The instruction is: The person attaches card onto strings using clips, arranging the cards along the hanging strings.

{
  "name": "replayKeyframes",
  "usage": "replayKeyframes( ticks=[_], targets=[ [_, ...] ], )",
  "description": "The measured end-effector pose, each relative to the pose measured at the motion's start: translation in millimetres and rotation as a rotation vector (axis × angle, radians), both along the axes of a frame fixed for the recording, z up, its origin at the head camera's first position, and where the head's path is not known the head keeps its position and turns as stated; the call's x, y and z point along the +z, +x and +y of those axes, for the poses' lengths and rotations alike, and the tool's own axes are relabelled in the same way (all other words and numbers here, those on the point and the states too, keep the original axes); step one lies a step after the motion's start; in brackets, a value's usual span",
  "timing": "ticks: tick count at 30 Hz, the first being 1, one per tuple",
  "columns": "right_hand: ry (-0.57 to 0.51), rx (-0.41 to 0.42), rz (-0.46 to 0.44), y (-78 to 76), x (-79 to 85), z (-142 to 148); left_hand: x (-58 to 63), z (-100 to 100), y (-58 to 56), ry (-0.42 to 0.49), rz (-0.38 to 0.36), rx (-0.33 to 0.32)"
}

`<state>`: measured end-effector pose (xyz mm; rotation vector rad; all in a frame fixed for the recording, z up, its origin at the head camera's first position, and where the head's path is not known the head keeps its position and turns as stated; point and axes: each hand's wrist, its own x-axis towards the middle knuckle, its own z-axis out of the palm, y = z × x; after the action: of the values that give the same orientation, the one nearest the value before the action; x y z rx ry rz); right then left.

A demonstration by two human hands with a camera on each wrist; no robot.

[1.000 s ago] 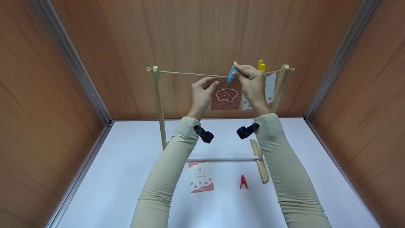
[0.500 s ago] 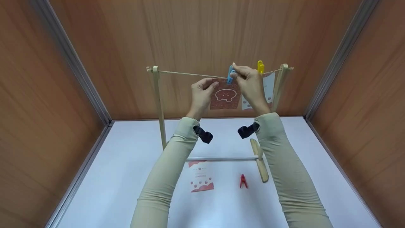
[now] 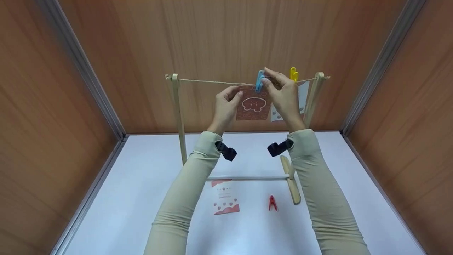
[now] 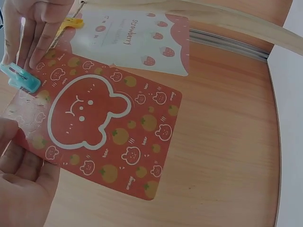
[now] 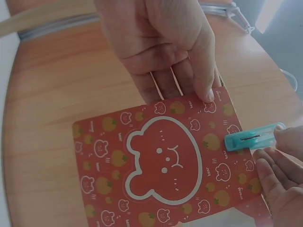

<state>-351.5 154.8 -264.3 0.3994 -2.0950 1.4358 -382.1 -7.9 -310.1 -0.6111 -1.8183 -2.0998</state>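
Observation:
A red card with a bear face (image 3: 254,104) hangs at a cord (image 3: 208,81) strung between two wooden posts. My left hand (image 3: 225,107) pinches its upper left corner between thumb and fingers; the left wrist view also shows that left hand (image 4: 26,182). A blue clothespin (image 3: 259,81) sits over the card's top edge at the cord. At its handles are the thumb and fingertips of my right hand (image 3: 285,99), pinching it. The right wrist view has the clothespin (image 5: 251,137) with its nose on the card's face, right hand (image 5: 284,175) beside it.
A yellow clothespin (image 3: 293,74) holds a white strawberry card (image 4: 128,40) on the cord's right. Another strawberry card (image 3: 225,202) and a red clothespin (image 3: 272,203) lie on the white table (image 3: 141,198). A white crossbar (image 3: 247,177) joins the rack's feet. Wooden walls stand around.
The blue clothespin has turned from tilted to more upright on the card's top edge, my right hand turning with it. My left hand keeps its pinch on the card.

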Motion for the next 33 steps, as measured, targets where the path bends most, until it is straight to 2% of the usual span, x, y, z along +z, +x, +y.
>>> replayKeyframes(
  ticks=[5,10,19,23,27,33],
  targets=[
    [-0.068,0.013,0.044,0.9,-4.1,4,-4.1,-6,0.7,-0.053,-0.029,-0.012],
    [-0.125,0.044,0.056,1.2,-10.8,9,-11.1,-14,0.0,-0.047,-0.045,-0.056],
    [-0.146,0.113,-0.052,4.0,-29.4,17,-29.8,-29,-0.3,-0.076,-0.097,-0.046],
    [-0.166,0.157,-0.111,5.0,-38.6,20,-44.0,-36,1.1,-0.102,-0.122,-0.056],
    [-0.165,0.163,-0.164,6.5,-50.0,22,-63.5,-44,1.0,-0.115,-0.164,-0.056],
    [-0.201,0.181,-0.197,7.2,-71.4,28,-92.2,-52,1.2,-0.124,-0.234,-0.034]
  ],
)
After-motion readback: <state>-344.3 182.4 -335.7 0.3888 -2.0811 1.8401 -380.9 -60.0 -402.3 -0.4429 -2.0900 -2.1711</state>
